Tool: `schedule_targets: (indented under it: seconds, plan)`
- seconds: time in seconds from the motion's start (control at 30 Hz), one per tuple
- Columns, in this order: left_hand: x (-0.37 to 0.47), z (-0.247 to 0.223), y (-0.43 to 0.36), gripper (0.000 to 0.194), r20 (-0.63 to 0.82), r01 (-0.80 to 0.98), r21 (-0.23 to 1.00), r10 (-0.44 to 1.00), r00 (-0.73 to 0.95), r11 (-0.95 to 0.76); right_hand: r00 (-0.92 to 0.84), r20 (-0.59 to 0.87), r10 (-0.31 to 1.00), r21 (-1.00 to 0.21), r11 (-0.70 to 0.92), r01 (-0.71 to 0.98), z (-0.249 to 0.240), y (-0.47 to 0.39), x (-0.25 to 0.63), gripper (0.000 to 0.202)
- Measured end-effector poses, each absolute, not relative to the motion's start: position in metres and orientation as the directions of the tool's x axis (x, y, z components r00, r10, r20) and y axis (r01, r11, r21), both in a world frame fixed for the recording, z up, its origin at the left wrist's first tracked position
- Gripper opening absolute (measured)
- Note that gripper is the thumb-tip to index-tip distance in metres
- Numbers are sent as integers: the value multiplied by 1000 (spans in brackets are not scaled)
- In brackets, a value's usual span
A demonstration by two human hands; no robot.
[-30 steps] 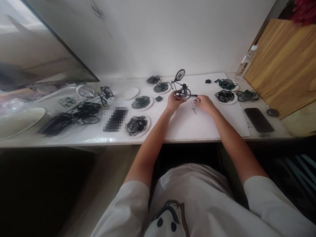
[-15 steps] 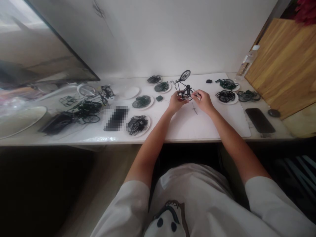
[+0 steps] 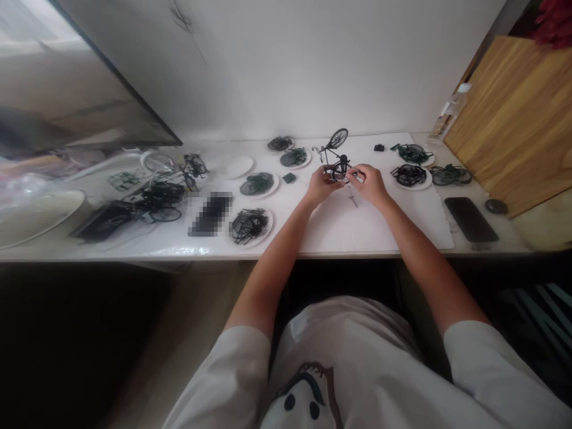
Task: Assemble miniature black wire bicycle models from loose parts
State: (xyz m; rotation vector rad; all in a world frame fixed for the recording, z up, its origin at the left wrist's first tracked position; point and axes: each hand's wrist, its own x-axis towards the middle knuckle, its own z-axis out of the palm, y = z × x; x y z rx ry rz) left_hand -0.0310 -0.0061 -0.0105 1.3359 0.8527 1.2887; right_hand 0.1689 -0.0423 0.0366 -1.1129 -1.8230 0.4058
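Note:
A small black model bicycle (image 3: 342, 162) is held tilted over the white board, its front wheel pointing up and away from me. My left hand (image 3: 320, 186) is closed around its rear wheel, thumb and fingers on either side. At the bicycle's rear end, my right hand (image 3: 370, 183) is pinched together; a thin piece shows at its fingertips, too small to name. Below the hands lies a thin grey T-shaped piece (image 3: 353, 199). Part of the rear wheel is hidden by my fingers.
White plates of dark bicycle parts (image 3: 250, 226) stand on the left and of more parts (image 3: 409, 175) on the right. A phone (image 3: 471, 219), a plastic bottle (image 3: 449, 116) and a wooden panel (image 3: 513, 119) are at the right. More model bicycles (image 3: 161, 196) lie at the left.
The view has shifted slightly. Both hands stay at the bicycle's rear, with the right fingertips a little closer in; the hold looks the same.

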Motion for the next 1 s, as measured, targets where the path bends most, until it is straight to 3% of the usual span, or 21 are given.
schedule_targets:
  seconds: [0.73, 1.0]
  plan:
    - [-32, -11, -6, 78, 239, -100, 969, 954, 180, -224, 49, 338, 940, -906, 312, 285, 31, -36, 168, 31]
    - [-32, -9, -7, 75, 267, -98, 963, 943, 199, -252, 54, 105, 993, -985, 96, 143, 35, -41, 171, 46]
